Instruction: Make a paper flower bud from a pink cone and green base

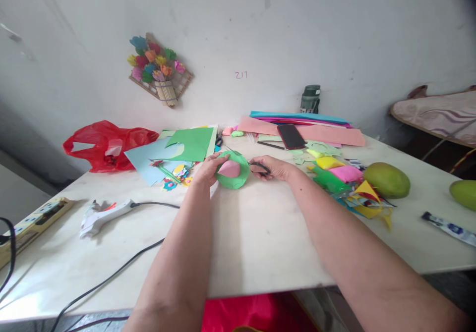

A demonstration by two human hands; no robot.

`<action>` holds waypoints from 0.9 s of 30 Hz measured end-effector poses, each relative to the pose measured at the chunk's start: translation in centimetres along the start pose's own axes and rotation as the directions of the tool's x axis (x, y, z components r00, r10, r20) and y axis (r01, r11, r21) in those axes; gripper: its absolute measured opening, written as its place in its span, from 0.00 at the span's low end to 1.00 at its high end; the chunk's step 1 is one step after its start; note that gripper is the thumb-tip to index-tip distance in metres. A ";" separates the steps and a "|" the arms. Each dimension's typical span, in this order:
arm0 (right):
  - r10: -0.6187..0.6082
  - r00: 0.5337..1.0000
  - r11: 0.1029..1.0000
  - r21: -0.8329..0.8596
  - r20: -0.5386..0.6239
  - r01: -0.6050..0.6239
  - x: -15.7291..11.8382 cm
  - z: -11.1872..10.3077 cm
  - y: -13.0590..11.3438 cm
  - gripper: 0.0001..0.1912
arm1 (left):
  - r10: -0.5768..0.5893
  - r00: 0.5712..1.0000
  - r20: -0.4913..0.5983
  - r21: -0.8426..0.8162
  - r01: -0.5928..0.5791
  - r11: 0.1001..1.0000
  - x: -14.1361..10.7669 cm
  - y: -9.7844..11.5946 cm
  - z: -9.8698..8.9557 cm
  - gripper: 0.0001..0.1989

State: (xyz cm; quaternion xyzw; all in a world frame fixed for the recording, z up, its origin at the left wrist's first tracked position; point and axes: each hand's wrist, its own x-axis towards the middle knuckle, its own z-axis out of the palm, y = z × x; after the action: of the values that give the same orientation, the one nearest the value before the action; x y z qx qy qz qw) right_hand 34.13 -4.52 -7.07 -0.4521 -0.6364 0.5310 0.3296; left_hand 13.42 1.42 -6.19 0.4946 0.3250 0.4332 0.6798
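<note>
While round green paper (238, 180) is pinched by the left hand (208, 170), black-handled scissors (261, 168) are held by the right hand (275, 168).

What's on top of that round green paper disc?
A pale pink teardrop-shaped object, material unclear, sits on the round green paper disc. It covers the disc's middle, and the left hand hides part of the rim.

Pale wall (282, 34) before me, smudged, small red marking (241, 75), paper-flower hanging (156, 69) | white table (260, 243) pushed against it | patterned padded furniture (439, 116) right, dark beneath | glare on table's near-left corner
</note>
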 end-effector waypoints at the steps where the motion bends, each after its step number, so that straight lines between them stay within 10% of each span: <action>1: -0.006 1.000 1.000 -0.005 -0.003 0.006 -0.1 0.1 -0.1 0.08 | -0.005 1.000 -0.005 0.004 0.005 1.000 0.0 -0.1 0.0 0.17; 27: 0.001 1.000 0.999 0.039 -0.025 0.000 0.0 0.5 -0.4 0.11 | 0.024 1.000 0.010 -0.021 -0.024 0.999 0.1 -0.2 0.0 0.15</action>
State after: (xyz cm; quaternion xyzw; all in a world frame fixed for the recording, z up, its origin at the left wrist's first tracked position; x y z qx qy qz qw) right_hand 33.55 -4.73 -6.82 -0.4524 -0.6215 0.5378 0.3463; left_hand 13.54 1.48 -6.38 0.4933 0.3110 0.4423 0.6814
